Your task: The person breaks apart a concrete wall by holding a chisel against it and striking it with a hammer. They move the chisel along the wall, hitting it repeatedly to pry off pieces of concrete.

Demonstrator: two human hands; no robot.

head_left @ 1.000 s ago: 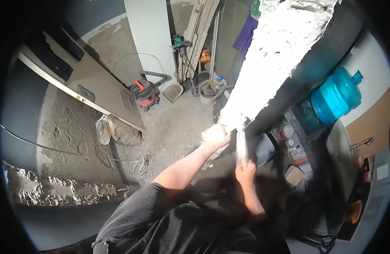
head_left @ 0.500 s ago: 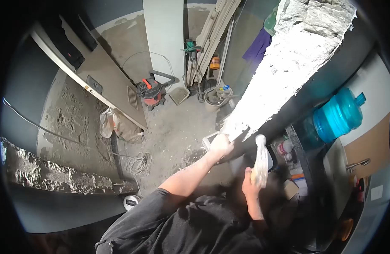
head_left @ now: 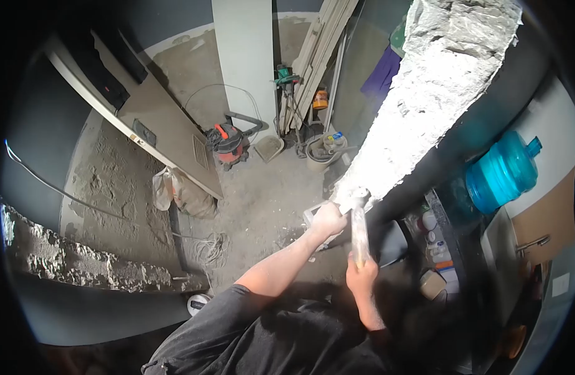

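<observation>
A rough, brightly lit wall edge (head_left: 418, 106) runs from the top right down to the centre. Beside its lower end is my left hand (head_left: 328, 220), closed round something I cannot make out. My right hand (head_left: 361, 272) grips the handle of a dusty hammer (head_left: 360, 234). The hammer points up, its head in front of the lower end of the wall edge and just right of my left hand. Whether the head touches anything is unclear.
A red and black vacuum (head_left: 228, 145), a dustpan (head_left: 269, 148) and a bucket (head_left: 317, 164) stand at the back. Left are a bag (head_left: 190, 197) and coiled cable (head_left: 211, 249). Shelves with jars and a blue water bottle (head_left: 500, 175) are right; another rough edge (head_left: 81, 253) is lower left.
My right hand has brought the hammer leftwards, close to my left hand. My left hand stays near the wall edge. The view has shifted slightly.
</observation>
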